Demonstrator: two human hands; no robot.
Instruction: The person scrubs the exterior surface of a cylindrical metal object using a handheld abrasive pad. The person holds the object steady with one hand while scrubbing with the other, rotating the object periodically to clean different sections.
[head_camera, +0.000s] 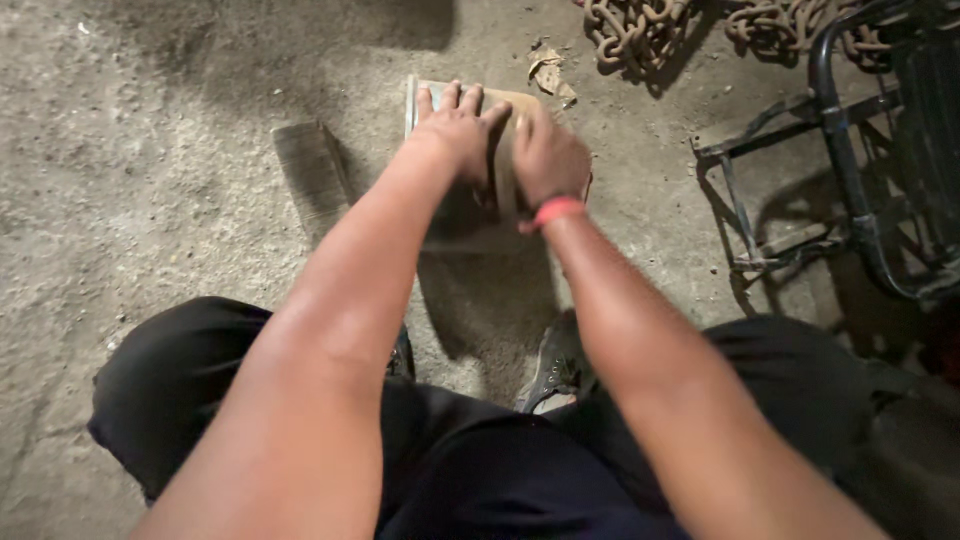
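On gritty concrete, both hands (505, 140) press flat, open-fingered, on a wooden board (440, 95).

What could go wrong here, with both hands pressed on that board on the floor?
1. The left hand lies flat on the board with fingers at its far edge; a slip could scrape or pinch them on the rough floor.
2. The right hand blocks the view of whatever it grips, so its hold may be unsure.
3. The metal frame and rusty chains lie close by; a sliding board could hit them.
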